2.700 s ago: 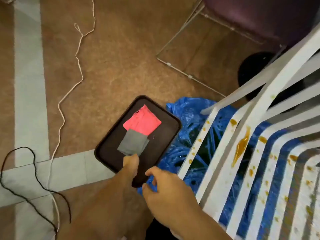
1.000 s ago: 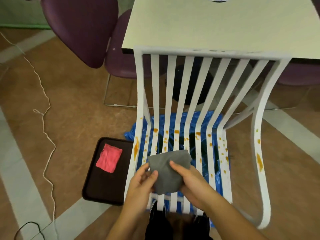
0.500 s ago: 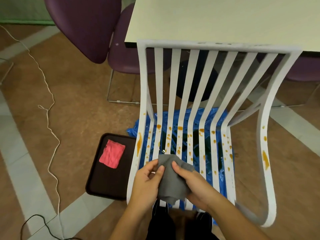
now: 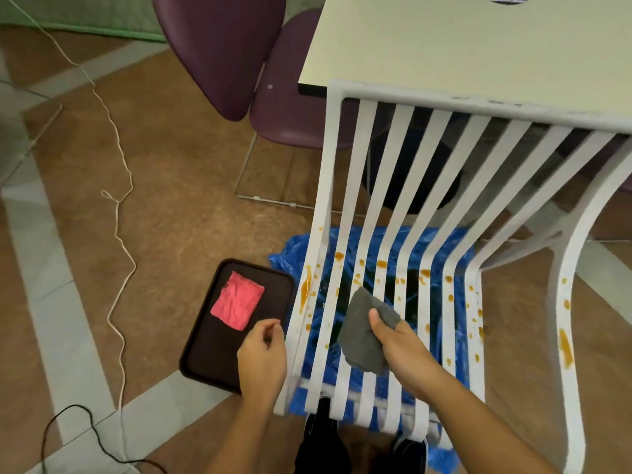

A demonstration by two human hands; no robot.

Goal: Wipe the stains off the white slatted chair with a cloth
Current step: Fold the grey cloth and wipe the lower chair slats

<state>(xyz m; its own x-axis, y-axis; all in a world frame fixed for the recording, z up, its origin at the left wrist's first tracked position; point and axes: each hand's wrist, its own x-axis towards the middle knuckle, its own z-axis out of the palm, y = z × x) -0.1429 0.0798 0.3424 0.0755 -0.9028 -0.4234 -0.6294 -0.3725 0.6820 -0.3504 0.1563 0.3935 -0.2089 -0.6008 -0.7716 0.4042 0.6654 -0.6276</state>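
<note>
The white slatted chair (image 4: 391, 186) stands in front of me, its seat slats and side frames spattered with orange-brown stains (image 4: 305, 289). My right hand (image 4: 398, 340) grips a grey cloth (image 4: 362, 333) over the seat's left-middle slats; whether the cloth touches them is unclear. My left hand (image 4: 261, 357) hovers beside the chair's left edge, over the tray corner, fingers loosely curled with nothing in them.
A dark tray (image 4: 205, 354) on the floor left of the chair holds a pink cloth (image 4: 237, 304). Blue plastic sheet (image 4: 290, 254) lies under the chair. A pale table (image 4: 444, 46) and purple chairs (image 4: 222, 46) stand behind. White cord (image 4: 118, 206) and black cable (image 4: 68, 415) lie on the floor.
My left hand has let go of the grey cloth and moved left toward the tray. My right hand alone now holds the cloth over the seat.
</note>
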